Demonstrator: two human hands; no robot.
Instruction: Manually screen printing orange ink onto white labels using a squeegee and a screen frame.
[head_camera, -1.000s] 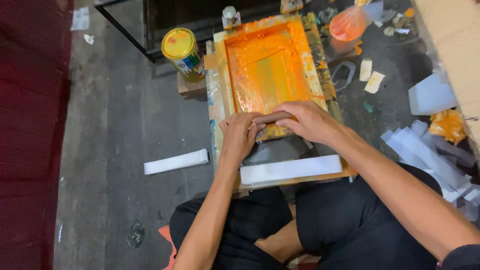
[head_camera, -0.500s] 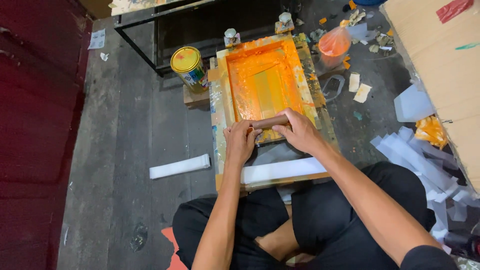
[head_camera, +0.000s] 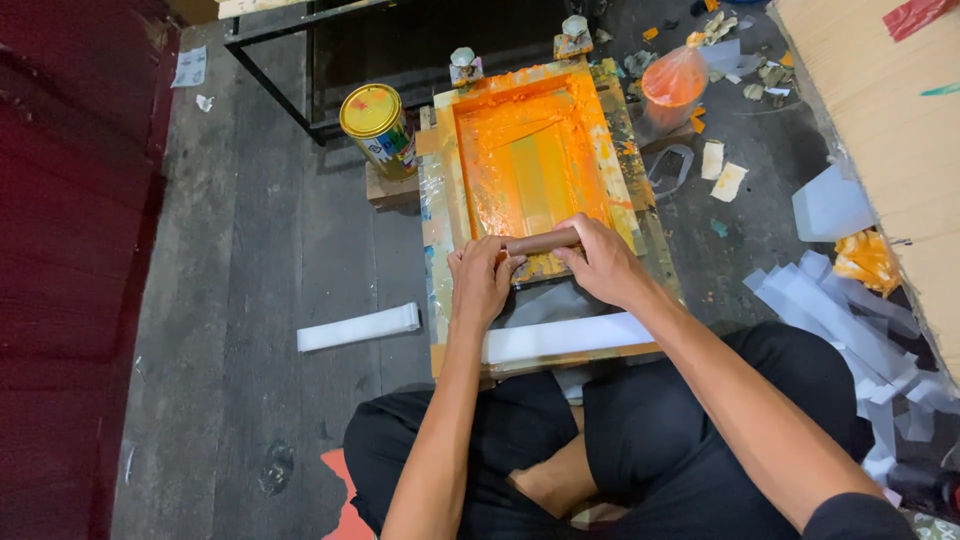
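Note:
A screen-printing frame (head_camera: 447, 190) smeared with orange ink lies on the floor in front of me. Both hands grip a brown wooden squeegee (head_camera: 541, 241) at the frame's near end. My left hand (head_camera: 480, 283) holds its left end, and my right hand (head_camera: 600, 262) holds its right end. The squeegee's blade is hidden behind my fingers. A white strip of paper (head_camera: 565, 338) lies across the near edge of the board under the frame.
A yellow-lidded tin (head_camera: 378, 128) stands left of the frame. An orange plastic bag (head_camera: 673, 84) lies at the far right. A white folded strip (head_camera: 358, 327) rests on the grey floor to the left. White paper scraps (head_camera: 835, 310) and cardboard (head_camera: 880, 120) crowd the right. A black metal frame (head_camera: 280, 90) stands behind.
The view has shifted and drawn nearer. Both hands with the squeegee stay at the frame's near end; more of the orange mesh shows beyond them.

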